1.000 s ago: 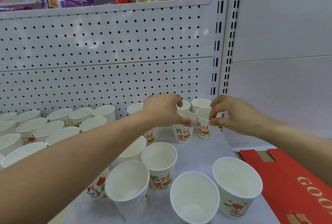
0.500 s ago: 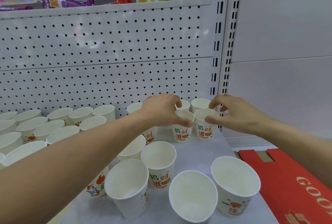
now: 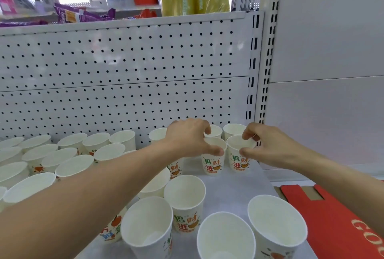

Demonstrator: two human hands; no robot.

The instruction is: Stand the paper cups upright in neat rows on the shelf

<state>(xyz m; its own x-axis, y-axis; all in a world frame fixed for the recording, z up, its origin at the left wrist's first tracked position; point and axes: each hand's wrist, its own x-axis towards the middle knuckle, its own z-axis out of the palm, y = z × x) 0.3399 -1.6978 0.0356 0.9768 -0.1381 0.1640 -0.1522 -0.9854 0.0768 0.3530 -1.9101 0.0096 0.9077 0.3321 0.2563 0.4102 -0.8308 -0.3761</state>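
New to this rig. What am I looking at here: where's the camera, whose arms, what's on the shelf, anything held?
No robot here: a person works bare-handed, and one wide-angle camera on their head looks forward and down, so the arms enter from below. The white shelf with a pegboard back carries many upright paper cups, in rows at the picture's left and looser up front. The left hand grips the rim of a printed cup; the right hand pinches the rim of the end cup beside it. A red carton lies at lower right.
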